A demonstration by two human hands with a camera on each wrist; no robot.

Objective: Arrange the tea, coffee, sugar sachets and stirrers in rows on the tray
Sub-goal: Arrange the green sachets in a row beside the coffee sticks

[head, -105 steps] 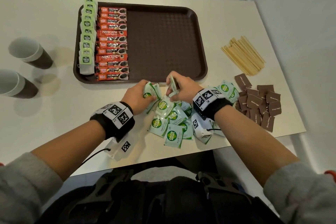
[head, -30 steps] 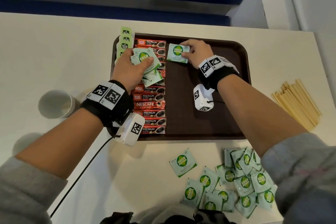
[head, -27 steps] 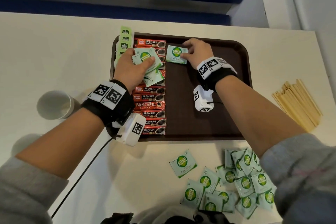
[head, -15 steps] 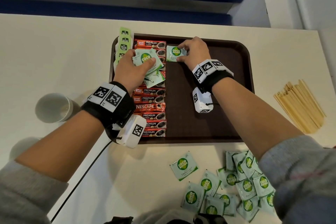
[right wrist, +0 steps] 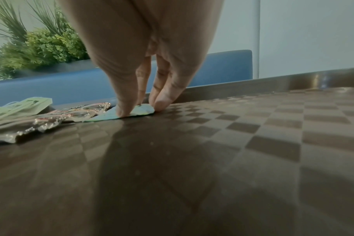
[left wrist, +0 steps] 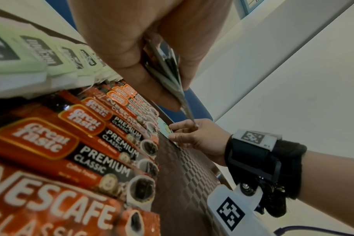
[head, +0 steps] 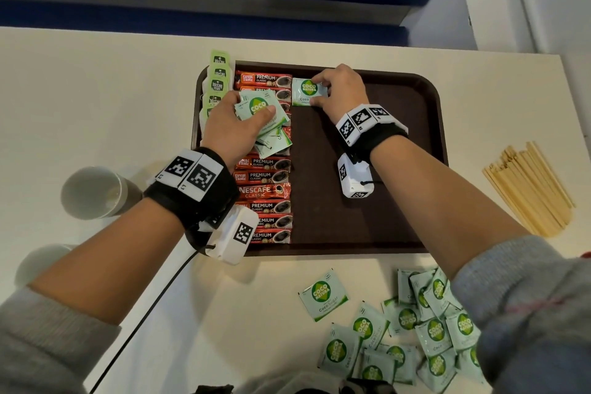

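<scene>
Green Coco Natura sugar sachet (head: 309,91) is pinned flat at the brown tray's (head: 399,227) twelve o'clock end by right hand (head: 342,91) fingertips (right wrist: 122,111). A fan of sugar sachets (head: 263,120) is gripped by the left hand (head: 232,131).

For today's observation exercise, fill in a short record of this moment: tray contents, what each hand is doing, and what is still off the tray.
Tray: brown, on the table
Tea row: along the tray's left edge
Coffee row: beside the tea
Placed sugar sachet: flat on the tray, at the far end, right of the coffee
Right hand: fingers pressing that sachet down
Left hand: grips a bundle of sugar sachets above the coffee
Loose sugar sachets: on the table, near side
Stirrers: on the table, right of the tray
</scene>
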